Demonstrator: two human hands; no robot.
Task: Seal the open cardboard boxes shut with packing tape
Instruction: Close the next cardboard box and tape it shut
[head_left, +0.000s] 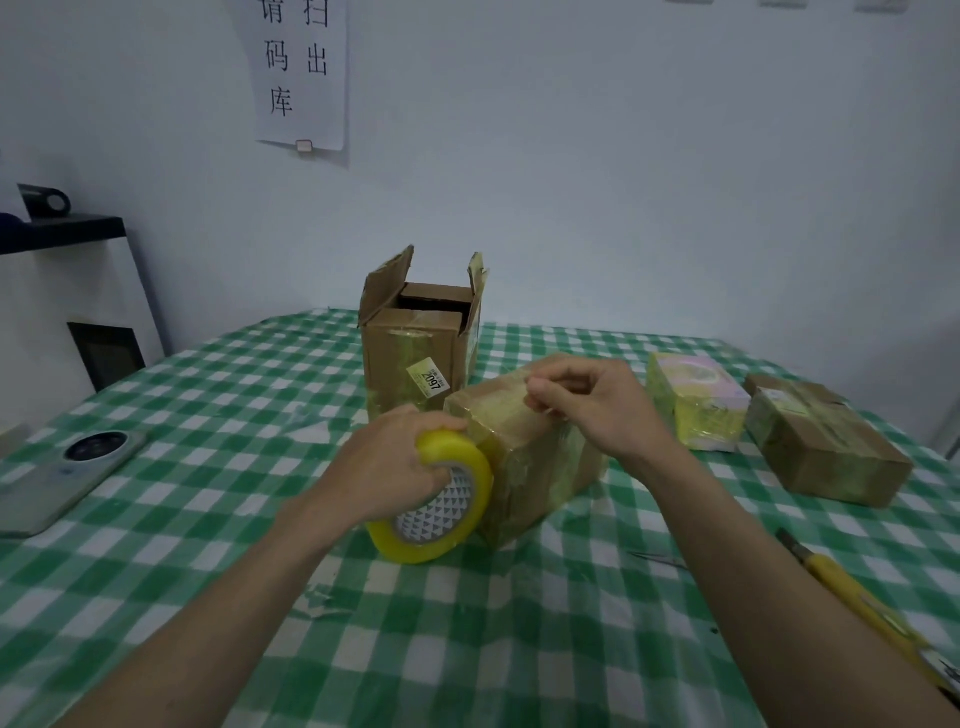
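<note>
**Taping the small box, mid-table**

Gripping the yellow tape roll in the left hand, hard against the near end of the small cardboard box. Pinching, apparently, the tape's free end with the right hand atop the box. Best kept taut, pressed flat along the seam. Behind, toward the far edge: tall box, flaps up, unsealed.
</note>
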